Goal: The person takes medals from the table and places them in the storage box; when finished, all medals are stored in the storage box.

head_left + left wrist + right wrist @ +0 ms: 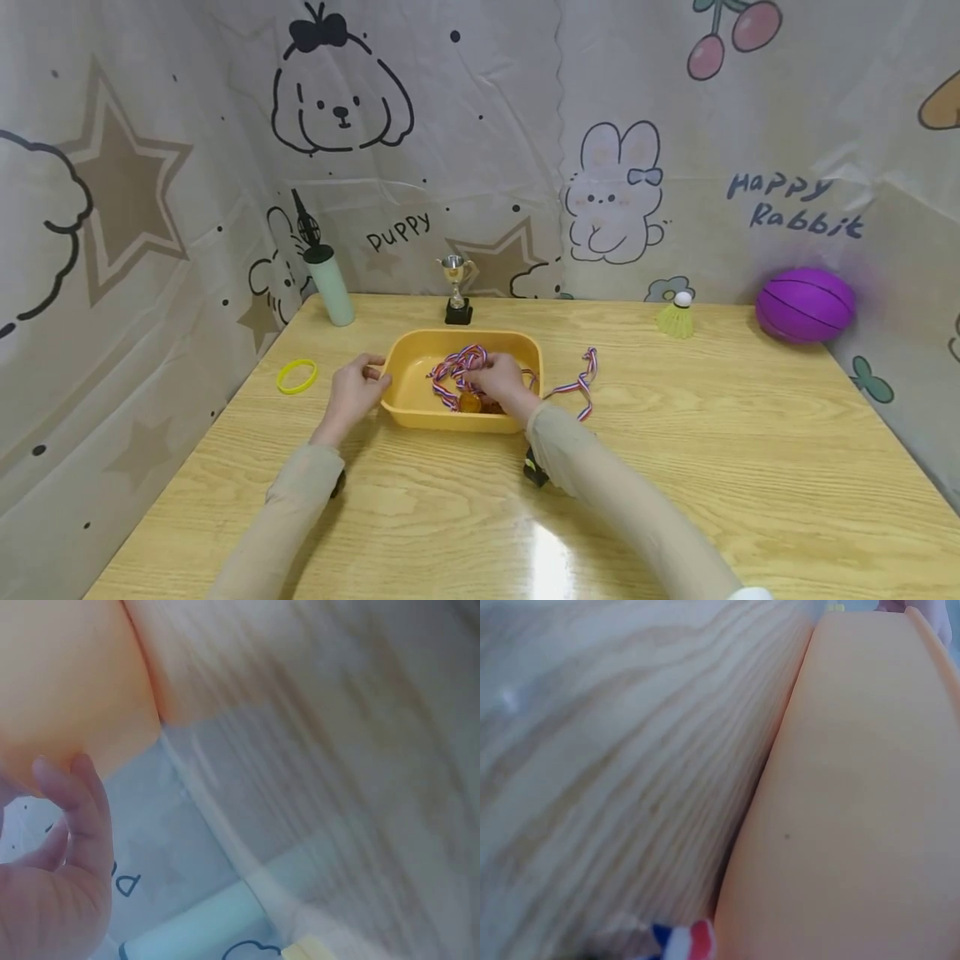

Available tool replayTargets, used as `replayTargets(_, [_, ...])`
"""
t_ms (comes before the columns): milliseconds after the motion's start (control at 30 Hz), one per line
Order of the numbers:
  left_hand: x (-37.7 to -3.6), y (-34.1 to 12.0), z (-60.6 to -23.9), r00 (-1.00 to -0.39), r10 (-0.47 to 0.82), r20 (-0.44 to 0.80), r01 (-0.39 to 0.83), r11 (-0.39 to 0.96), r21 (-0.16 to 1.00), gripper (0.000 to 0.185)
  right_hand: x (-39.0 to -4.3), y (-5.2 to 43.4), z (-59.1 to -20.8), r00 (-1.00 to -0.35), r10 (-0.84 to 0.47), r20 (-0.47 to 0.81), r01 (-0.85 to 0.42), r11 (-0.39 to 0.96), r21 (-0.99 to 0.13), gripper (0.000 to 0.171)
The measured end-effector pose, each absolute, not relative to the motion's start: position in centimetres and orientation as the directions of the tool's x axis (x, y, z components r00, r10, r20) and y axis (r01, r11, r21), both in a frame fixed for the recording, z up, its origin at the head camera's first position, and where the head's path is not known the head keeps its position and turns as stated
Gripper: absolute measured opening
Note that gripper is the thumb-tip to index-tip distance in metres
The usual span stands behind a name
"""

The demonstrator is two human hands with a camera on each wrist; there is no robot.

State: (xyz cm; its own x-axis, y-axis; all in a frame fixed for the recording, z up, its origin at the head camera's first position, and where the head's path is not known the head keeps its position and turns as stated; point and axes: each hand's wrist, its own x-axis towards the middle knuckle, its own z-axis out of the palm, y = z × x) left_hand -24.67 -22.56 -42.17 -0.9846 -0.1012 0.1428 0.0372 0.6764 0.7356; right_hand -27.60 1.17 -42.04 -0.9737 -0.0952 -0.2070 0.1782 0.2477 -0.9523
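The medals lie in the yellow tray at table centre; at least 1 gold disc shows. Right hand fingers curl round the ribbons. Left hand grips the tray rim. Risk: 1 ribbon tail trails outside and may snag, dragging the tray. Count: 1 tray, 2 hands.

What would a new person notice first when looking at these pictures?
The eye falls first on the yellow tray at the middle of the wooden table, where the right hand rests on the striped medal ribbons inside it while the left hand holds its left rim. Next comes the purple ball at the far right edge, then the small trophy behind the tray.
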Motion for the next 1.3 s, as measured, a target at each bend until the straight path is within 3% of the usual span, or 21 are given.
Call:
replayTargets(267, [-24.5, -23.1, -42.0, -0.986, -0.108, 0.125, 0.016, 0.689, 0.724, 0.035, -27.8, 2.0, -41.7, -0.973, -0.103, -0.206, 0.169, 0.285, -0.943, 0.029])
replayTargets(467, [-24.3, -23.5, -41.7, -0.990, -0.100, 0.099, 0.004, 0.684, 0.730, 0.040, -27.7, 3.0, -40.9, -0.962, -0.139, -0.234, 0.170, 0.363, -0.916, 0.026])
replayTargets(700, [-24.1, -23.3, -41.7, -0.992, -0.089, 0.089, 0.013, 0.634, 0.773, 0.040, -27.1, 5.3, -39.0, -0.949, -0.201, -0.242, 0.161, 0.351, -0.922, 0.058])
replayTargets(900, [-24.1, -23.1, -41.7, -0.989, -0.097, 0.108, 0.022, 0.637, 0.771, 0.040, -26.6, 9.6, -37.1, -0.949, -0.253, -0.190, 0.119, 0.271, -0.955, 0.053])
replayTargets(1133, [-24.0, -23.0, -41.7, -0.990, -0.093, 0.103, 0.024, 0.619, 0.785, 0.040, -25.8, 15.2, -37.9, -0.955, -0.224, -0.194, 0.070, 0.467, -0.881, 0.049])
replayTargets(1300, [-24.0, -23.0, -41.7, -0.990, -0.095, 0.101, 0.022, 0.608, 0.794, 0.041, -24.6, 17.5, -39.7, -0.936, -0.248, -0.248, 0.097, 0.497, -0.862, 0.044])
